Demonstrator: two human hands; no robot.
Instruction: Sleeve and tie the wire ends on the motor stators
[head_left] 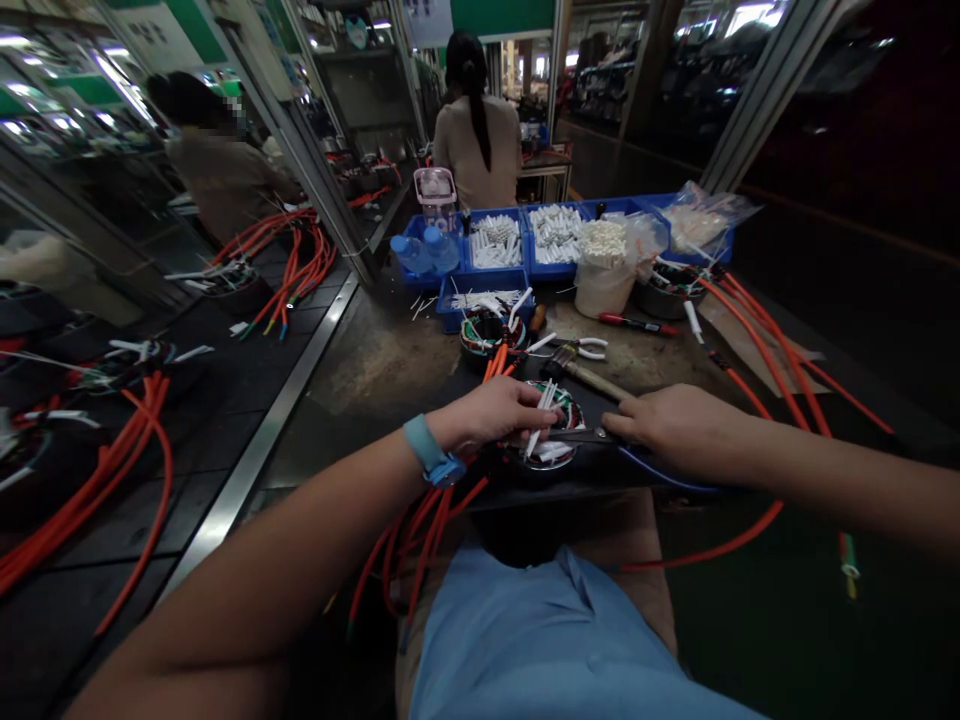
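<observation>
My left hand (491, 412), with a blue watch on its wrist, is closed, pinching several thin white sleeves (541, 418) between thumb and fingers. Under them sits a round motor stator (574, 412) with white, green and red wires, partly hidden by the hand. My right hand (675, 430) is closed around the handles of scissors (577, 436), whose metal blades point left at the sleeves. From the top view I cannot tell whether the blades touch the sleeves. A second wired stator (480, 345) with orange cables stands just beyond.
Blue bins (495, 262) of white tubes line the back, beside a white bucket (602, 285). A hammer (592, 378), pliers (581, 348) and red marker (637, 324) lie on the bench. Orange cables (776, 355) run at right. A conveyor (300, 370) carries stators at left. Two people sit beyond.
</observation>
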